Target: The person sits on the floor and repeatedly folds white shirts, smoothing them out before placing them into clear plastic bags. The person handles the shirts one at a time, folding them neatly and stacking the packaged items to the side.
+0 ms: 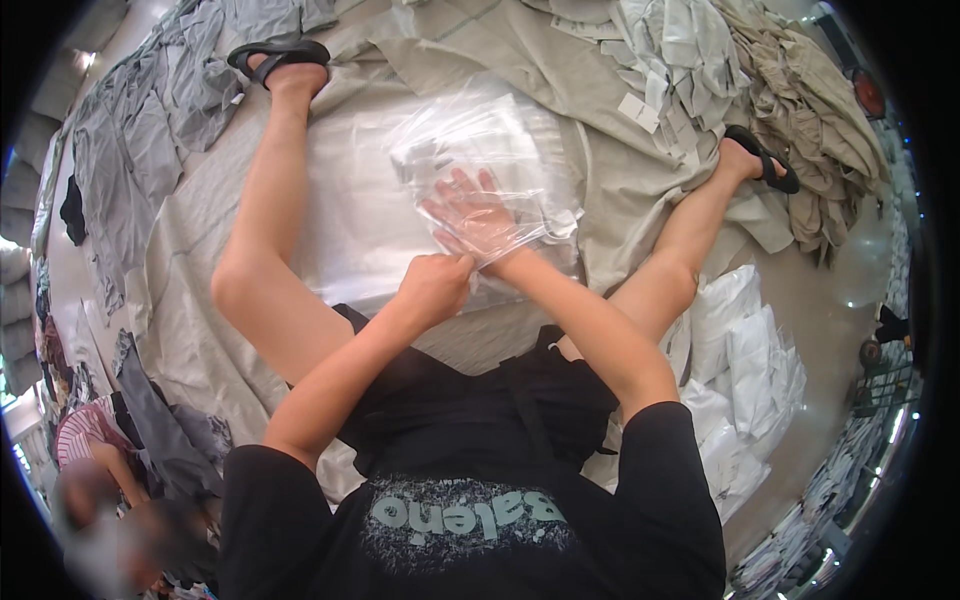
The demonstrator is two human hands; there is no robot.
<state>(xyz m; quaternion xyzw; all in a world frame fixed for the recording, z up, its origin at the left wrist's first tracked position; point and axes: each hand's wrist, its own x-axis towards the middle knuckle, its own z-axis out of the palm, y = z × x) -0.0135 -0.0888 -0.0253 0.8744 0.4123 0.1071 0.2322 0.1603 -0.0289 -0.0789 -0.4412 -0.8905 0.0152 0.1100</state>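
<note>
The floor was spread with a large beige cloth sheet (200, 300) that filled most of the frame, and I saw the person seated on it with legs splayed toward the top, black sandals on both feet. Heaps of beige and pale grey garments (790, 110) lay along the upper right, grey garments (150, 130) were scattered at the upper left, and a stack of white bagged packs (745, 370) sat at the right edge, just beside the right thigh. Another person crouched at the lower left, apart from the work.

Between the legs, at centre frame, lay a clear plastic bag (500, 135) on a flat white stack of more bags (350, 200). The bag ran away from the body, its long axis pointing toward the upper centre, its open mouth at the near end, close to both hands.

The right hand (472, 218) was pushed inside the bag through that mouth, fingers spread flat and released, seen through the film. The right forearm reached diagonally up from the lower right. The left hand (435, 285) was clenched just beside it, pinching the bag's near edge, wrist bent inward. Both hands were at the mouth; the right reached farther along the bag.
</note>
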